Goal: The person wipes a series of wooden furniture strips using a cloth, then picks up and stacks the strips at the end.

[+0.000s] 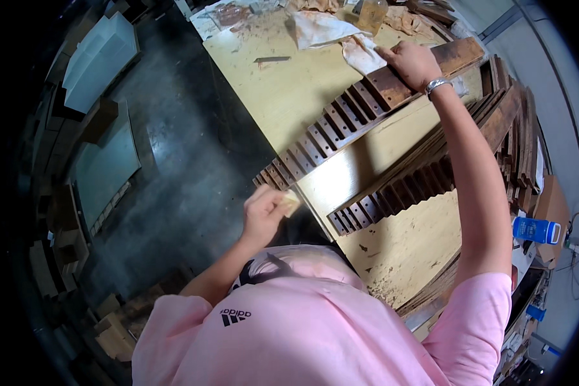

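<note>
A long dark-brown wooden board (455, 56) lies slantwise across the table, with a row of crosswise bars (336, 123), each with small holes, that shrink toward its near left end. My right hand (415, 64) grips the board's wide part from above, its fingers reaching over the far edge beside a white cloth (365, 56). Close to the narrow end, off the table's edge, my left hand (264, 211) pinches a small pale-yellow folded piece (291, 203), whose material I cannot make out. A second similar barred board (392, 196) lies nearer to me.
The pale-yellow table (251, 83) holds a thin dark strip (272, 59), a jar (370, 14) and stained cloths at the back. Stacked wooden boards (524, 141) and a blue container (535, 230) stand at right. The dark floor (186, 154) and a pale-topped stack (106, 170) are left.
</note>
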Tool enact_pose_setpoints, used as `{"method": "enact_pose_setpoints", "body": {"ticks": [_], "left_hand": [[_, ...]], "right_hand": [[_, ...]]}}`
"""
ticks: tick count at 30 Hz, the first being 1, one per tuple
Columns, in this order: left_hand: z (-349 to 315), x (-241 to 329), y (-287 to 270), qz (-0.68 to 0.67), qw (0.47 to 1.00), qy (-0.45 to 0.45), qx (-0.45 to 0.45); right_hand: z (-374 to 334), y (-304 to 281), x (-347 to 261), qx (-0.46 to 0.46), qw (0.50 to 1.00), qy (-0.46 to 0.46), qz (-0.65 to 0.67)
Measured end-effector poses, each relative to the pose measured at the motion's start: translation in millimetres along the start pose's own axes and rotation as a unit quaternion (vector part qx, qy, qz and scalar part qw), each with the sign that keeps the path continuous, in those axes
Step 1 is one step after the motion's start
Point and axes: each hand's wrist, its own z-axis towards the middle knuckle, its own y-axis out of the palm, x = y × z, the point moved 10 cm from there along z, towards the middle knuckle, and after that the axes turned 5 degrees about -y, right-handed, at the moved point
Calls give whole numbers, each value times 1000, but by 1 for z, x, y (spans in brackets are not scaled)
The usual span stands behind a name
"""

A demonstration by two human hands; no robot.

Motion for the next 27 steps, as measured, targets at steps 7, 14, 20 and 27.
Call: {"method": "enact_pose_setpoints", "body": {"ticks": [7,14,20,27], "left_hand": [[24,-21,-10,51,998,-23,20],[75,-19,-41,170,984,-12,48],[97,-1,-20,243,963,2,-114],[92,-15,-38,181,981,-19,-62]], "right_hand": [[10,11,11,17,999,-41,-24],[10,9,11,25,999,-25,-15],[13,24,22,16,992,-78,-96],[16,24,17,2,995,-60,-79]]}}
